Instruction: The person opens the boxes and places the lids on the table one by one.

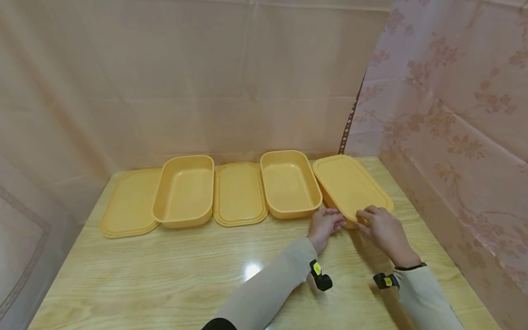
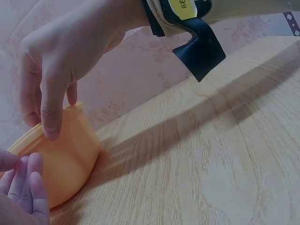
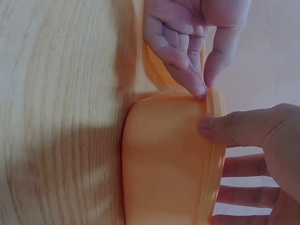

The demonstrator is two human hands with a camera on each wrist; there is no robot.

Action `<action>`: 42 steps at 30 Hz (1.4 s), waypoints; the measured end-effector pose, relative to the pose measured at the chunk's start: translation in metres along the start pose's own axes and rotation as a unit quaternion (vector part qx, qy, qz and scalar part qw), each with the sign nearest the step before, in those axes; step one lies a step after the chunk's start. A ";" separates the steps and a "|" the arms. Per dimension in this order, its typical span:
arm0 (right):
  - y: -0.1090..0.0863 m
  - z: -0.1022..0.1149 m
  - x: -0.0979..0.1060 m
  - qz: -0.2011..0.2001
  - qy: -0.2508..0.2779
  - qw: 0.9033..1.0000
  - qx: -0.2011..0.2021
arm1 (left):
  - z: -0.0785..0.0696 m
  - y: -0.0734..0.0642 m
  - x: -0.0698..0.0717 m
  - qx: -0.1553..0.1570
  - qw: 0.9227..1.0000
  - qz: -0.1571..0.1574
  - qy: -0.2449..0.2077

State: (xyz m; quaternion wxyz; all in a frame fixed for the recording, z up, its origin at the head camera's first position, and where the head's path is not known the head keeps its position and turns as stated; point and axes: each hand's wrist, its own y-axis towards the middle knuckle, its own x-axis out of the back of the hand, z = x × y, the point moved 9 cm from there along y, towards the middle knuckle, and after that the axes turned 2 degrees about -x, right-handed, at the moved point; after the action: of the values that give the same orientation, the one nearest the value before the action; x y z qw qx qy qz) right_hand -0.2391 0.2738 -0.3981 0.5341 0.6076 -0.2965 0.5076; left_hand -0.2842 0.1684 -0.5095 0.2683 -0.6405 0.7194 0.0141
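Observation:
At the right end of the row stands a yellow rectangular food container (image 3: pixel 164 159) with a flat yellow lid (image 1: pixel 350 183) on top. My right hand (image 1: pixel 383 231) grips the lid's near edge. In the right wrist view its thumb lies against the rim and its fingers reach over the top. At the near left corner, my left hand (image 1: pixel 323 227) pinches the rim between thumb and fingertip. The left wrist view shows the right hand (image 2: pixel 61 79) over the rim and the left hand's fingers (image 2: pixel 37 190) beside the wall. Whether the lid sits fully down cannot be seen.
Left of it stand two uncovered yellow containers (image 1: pixel 290 183) (image 1: pixel 183 190). One loose lid (image 1: pixel 240 195) lies between them, another lid (image 1: pixel 132 201) at the far left. All rest on a wood-grain table (image 1: pixel 165 275). Curtains (image 1: pixel 206 82) hang behind and at the sides.

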 end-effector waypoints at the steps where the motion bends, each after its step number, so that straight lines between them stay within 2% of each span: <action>1: 0.000 0.000 0.001 -0.002 0.000 1.000 0.001 | 0.000 0.000 -0.001 -0.002 1.000 0.000 0.005; 19: 0.005 -0.001 0.007 -0.017 0.002 1.000 0.006 | -0.002 0.002 -0.001 -0.002 0.999 -0.033 0.005; 30: 0.002 0.002 0.009 -0.001 0.016 1.000 -0.009 | 0.002 0.003 0.003 -0.004 0.998 -0.054 0.010; 42: 0.001 0.004 0.019 -0.047 0.019 0.999 -0.001 | -0.001 0.001 0.004 -0.008 0.998 -0.055 0.010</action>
State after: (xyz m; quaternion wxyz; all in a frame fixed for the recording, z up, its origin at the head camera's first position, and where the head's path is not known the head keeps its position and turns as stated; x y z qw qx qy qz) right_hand -0.2332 0.2730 -0.3796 0.5639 0.6103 -0.2580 0.4930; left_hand -0.2853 0.1648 -0.5107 0.2564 -0.6816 0.6854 -0.0018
